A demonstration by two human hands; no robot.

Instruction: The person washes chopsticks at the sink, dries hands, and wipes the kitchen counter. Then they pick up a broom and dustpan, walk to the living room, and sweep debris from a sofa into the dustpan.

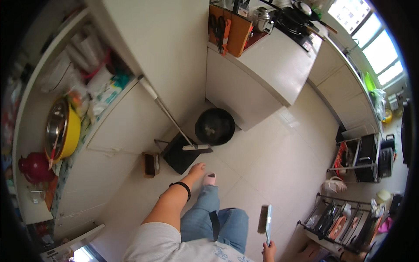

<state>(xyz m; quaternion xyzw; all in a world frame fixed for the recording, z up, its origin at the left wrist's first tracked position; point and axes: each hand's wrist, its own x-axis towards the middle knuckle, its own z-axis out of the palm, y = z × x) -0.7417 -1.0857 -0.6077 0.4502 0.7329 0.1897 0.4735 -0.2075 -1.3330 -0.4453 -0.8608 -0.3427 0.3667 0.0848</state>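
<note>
My right hand (269,251) grips the light-blue handle of a bristle brush (264,219), its bristle head raised and turned left. My left hand (197,169) reaches forward over the floor, just right of the near edge of a black dustpan (180,155). I see nothing in it, but its fingers are too small and partly hidden to read. A broom (170,114) with a pale grip and metal pole leans against the cabinet, its head lying across the dustpan. Beyond them stands a round black container (215,127), dark inside.
A small open cardboard box (151,165) sits left of the dustpan. Cabinets with a counter (275,62) rise ahead. At left, shelves hold a yellow basin (70,131). Metal racks (340,222) line the right side. A pink slipper (209,179) is on my foot.
</note>
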